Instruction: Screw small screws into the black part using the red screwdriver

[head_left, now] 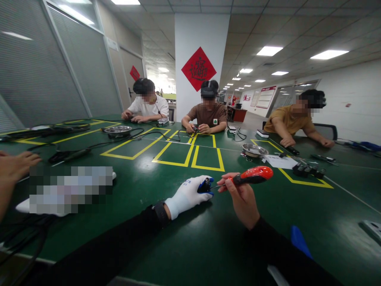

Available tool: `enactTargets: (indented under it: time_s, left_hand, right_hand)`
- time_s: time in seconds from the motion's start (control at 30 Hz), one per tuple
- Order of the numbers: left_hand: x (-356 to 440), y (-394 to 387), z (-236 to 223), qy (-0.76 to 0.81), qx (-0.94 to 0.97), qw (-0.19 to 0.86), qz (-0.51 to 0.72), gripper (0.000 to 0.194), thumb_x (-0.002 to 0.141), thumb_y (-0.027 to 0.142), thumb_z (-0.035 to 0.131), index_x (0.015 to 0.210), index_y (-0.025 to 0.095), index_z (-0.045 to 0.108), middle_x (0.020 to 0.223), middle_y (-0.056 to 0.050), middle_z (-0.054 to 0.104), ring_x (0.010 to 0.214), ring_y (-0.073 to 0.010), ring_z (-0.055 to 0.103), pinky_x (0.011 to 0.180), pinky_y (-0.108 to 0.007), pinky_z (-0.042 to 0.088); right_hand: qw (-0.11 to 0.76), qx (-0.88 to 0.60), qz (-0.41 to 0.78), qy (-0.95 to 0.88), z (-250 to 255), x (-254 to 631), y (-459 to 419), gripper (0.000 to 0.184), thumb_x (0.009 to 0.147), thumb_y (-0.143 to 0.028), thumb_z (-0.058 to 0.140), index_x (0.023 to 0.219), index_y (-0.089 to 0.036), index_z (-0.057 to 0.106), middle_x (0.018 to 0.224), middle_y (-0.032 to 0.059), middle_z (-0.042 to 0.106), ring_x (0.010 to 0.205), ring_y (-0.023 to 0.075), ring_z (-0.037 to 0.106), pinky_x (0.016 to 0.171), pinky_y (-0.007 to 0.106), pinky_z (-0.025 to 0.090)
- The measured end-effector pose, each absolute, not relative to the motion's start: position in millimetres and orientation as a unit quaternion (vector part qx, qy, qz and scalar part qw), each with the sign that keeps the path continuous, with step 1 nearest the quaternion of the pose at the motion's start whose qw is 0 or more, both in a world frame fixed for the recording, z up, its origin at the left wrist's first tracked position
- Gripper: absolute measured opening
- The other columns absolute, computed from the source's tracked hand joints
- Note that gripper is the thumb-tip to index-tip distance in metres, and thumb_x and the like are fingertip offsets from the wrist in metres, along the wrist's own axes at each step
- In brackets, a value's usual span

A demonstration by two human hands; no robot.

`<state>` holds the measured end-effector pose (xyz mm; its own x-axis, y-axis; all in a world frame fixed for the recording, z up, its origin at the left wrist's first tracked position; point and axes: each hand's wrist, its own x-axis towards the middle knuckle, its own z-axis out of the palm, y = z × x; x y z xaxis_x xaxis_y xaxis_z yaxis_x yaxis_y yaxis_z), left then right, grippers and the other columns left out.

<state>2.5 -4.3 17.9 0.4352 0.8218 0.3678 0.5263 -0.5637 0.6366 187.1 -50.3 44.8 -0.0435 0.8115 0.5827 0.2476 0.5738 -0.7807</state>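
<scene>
My left hand (190,194) wears a white glove with blue fingertips. Its fingers close round a small dark cylindrical part (204,186) with a shiny metal top, held low over the green table. Bare, my right hand (242,196) pinches a screwdriver (253,175) by the front of its red and black handle. The screwdriver lies nearly level, its shaft pointing left at the side of the dark part. Whether the tip touches the part is hard to tell, as the glove's fingers partly cover it.
Metal bowls (255,150) (118,130) stand farther off on the green table (143,178), which bears yellow tape outlines. Black parts (308,170) lie beside a paper sheet (280,161). Several people sit around; another person's hand (19,165) is at the left edge. Cables (26,234) lie lower left.
</scene>
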Motion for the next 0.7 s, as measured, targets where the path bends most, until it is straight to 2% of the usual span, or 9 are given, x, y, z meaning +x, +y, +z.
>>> enactTargets:
  time_s: [0.13, 0.33, 0.43, 0.53, 0.7]
  left_hand:
    - [2, -5, 19, 0.431, 0.803, 0.231, 0.341, 0.050, 0.071, 0.038, 0.068, 0.118, 0.023, 0.058, 0.110, -0.004, 0.067, 0.099, -0.0232, 0.063, 0.090, -0.032, 0.047]
    - [2, -7, 25, 0.435, 0.805, 0.235, 0.328, 0.032, 0.072, 0.038, 0.066, 0.099, 0.021, 0.065, 0.092, -0.003, 0.069, 0.084, -0.0210, 0.064, 0.077, -0.029, 0.048]
    - [3, -9, 27, 0.427, 0.802, 0.258, 0.328, 0.026, 0.074, 0.036, 0.064, 0.093, 0.019, 0.065, 0.083, -0.001, 0.069, 0.074, -0.0180, 0.063, 0.070, -0.027, 0.047]
    - [3, -10, 28, 0.422, 0.799, 0.269, 0.333, 0.024, 0.074, 0.035, 0.063, 0.092, 0.019, 0.065, 0.081, 0.000, 0.068, 0.073, -0.0171, 0.062, 0.067, -0.026, 0.046]
    - [4, -13, 32, 0.429, 0.794, 0.270, 0.337, 0.025, 0.074, 0.035, 0.063, 0.093, 0.019, 0.066, 0.081, 0.000, 0.068, 0.072, -0.0170, 0.061, 0.067, -0.025, 0.045]
  right_hand:
    - [0.574, -0.385, 0.256, -0.676, 44, 187, -49, 0.018, 0.091, -0.034, 0.049, 0.098, -0.020, 0.057, 0.086, 0.0037, 0.065, 0.069, 0.0160, 0.064, 0.069, 0.032, 0.051]
    - [0.572, -0.391, 0.235, -0.681, 42, 189, -48, 0.019, 0.091, -0.034, 0.049, 0.097, -0.020, 0.060, 0.089, 0.0051, 0.066, 0.070, 0.0166, 0.063, 0.071, 0.034, 0.050]
    - [0.580, -0.390, 0.201, -0.687, 45, 189, -47, 0.015, 0.088, -0.031, 0.053, 0.092, -0.020, 0.062, 0.091, 0.0056, 0.065, 0.083, 0.0198, 0.063, 0.080, 0.037, 0.049]
    - [0.611, -0.359, 0.201, -0.676, 50, 187, -47, 0.009, 0.083, -0.027, 0.062, 0.089, -0.021, 0.061, 0.096, 0.0055, 0.065, 0.096, 0.0222, 0.061, 0.089, 0.039, 0.045]
    - [0.625, -0.318, 0.336, -0.629, 53, 184, -51, 0.022, 0.086, -0.024, 0.057, 0.106, -0.027, 0.049, 0.075, -0.0033, 0.059, 0.069, 0.0156, 0.061, 0.077, 0.036, 0.048]
